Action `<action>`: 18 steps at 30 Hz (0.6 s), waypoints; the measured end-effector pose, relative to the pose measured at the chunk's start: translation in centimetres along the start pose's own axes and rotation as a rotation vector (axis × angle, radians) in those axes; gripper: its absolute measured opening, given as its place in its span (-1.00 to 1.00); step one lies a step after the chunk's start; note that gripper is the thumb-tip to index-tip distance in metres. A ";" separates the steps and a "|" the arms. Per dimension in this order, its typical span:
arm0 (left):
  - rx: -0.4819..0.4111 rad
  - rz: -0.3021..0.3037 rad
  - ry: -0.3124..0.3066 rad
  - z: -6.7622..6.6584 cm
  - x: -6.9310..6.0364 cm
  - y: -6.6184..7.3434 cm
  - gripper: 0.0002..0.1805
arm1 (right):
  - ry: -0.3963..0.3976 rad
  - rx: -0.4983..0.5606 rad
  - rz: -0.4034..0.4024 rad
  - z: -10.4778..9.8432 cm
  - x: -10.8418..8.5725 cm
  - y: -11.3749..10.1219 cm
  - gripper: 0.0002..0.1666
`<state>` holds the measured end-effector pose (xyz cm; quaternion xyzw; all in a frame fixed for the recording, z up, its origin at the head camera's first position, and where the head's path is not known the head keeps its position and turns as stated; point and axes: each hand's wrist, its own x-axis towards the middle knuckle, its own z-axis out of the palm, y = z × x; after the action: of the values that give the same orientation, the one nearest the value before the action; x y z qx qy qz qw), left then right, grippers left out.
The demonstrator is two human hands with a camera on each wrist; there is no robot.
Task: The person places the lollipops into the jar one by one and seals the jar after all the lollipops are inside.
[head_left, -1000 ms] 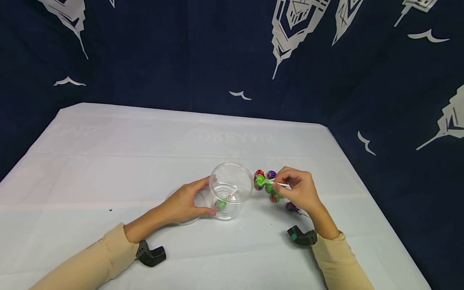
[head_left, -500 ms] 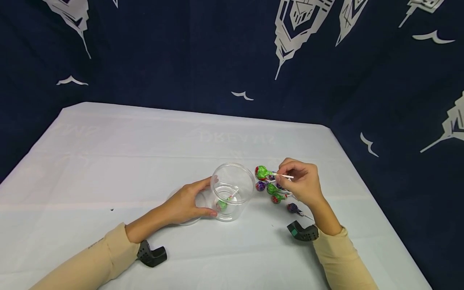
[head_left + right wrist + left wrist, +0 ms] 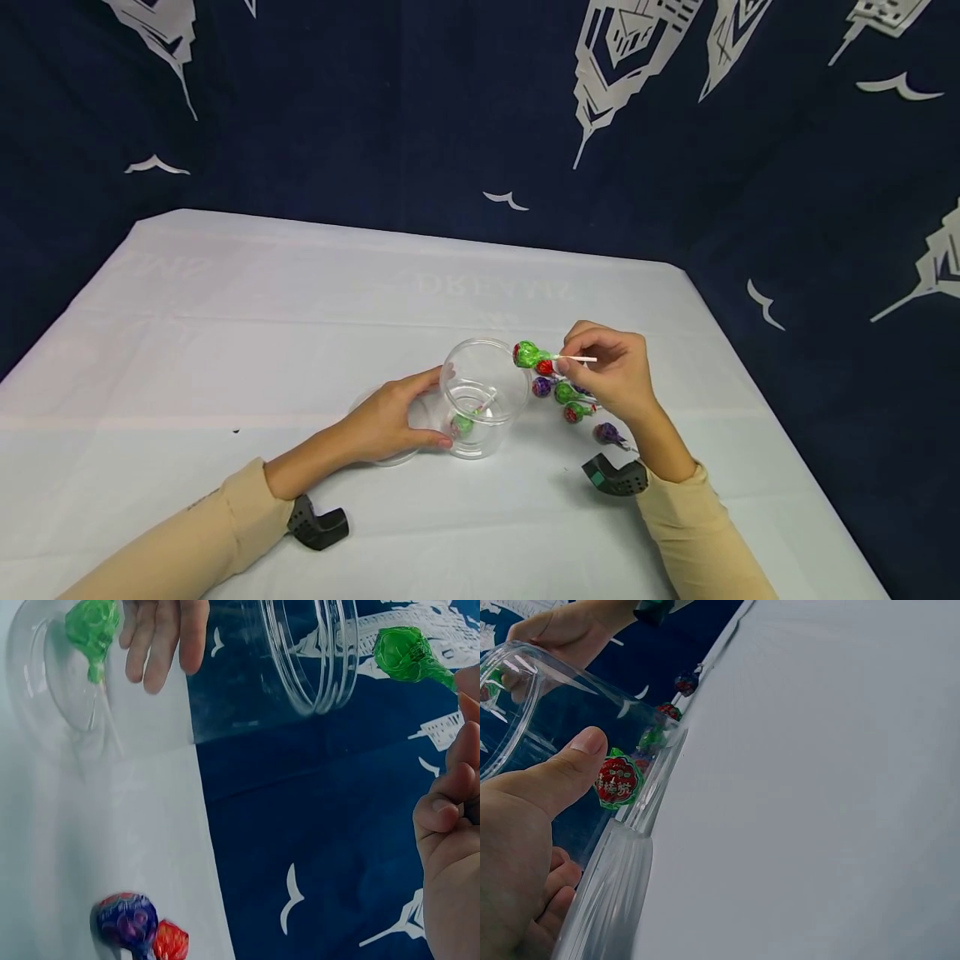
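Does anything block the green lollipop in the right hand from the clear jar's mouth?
Nothing visible: the right wrist view shows open space between the green lollipop and the jar; the left hand grips only its side.

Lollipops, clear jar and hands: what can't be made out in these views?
Head view: exact count of loose lollipops; they overlap, and the right hand covers part.
Head view: whether the clear round piece is a lid; the left hand covers much of it.
Head view: what the dark speck is; too small.
Right wrist view: stick of the held lollipop; lost at hand and picture edge.
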<state>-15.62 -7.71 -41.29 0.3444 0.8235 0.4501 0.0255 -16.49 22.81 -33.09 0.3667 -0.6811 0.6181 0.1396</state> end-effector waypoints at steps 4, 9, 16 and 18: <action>0.006 0.003 0.000 0.0 -0.1 0.0 0.02 | -0.015 0.014 0.004 0.6 0.3 0.1 -0.83; 0.007 -0.006 -0.004 0.0 0.0 0.0 0.01 | -0.033 0.034 0.002 1.2 0.7 0.2 -0.78; 0.021 -0.018 -0.012 0.0 0.0 0.0 0.03 | -0.053 0.062 0.011 1.9 1.0 0.4 -0.90; 0.030 -0.019 -0.012 0.0 0.0 -0.1 0.03 | -0.066 0.069 0.014 2.0 0.9 0.5 -0.92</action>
<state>-15.61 -7.75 -41.36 0.3395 0.8332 0.4354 0.0297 -16.96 20.63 -33.24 0.3867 -0.6662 0.6298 0.0999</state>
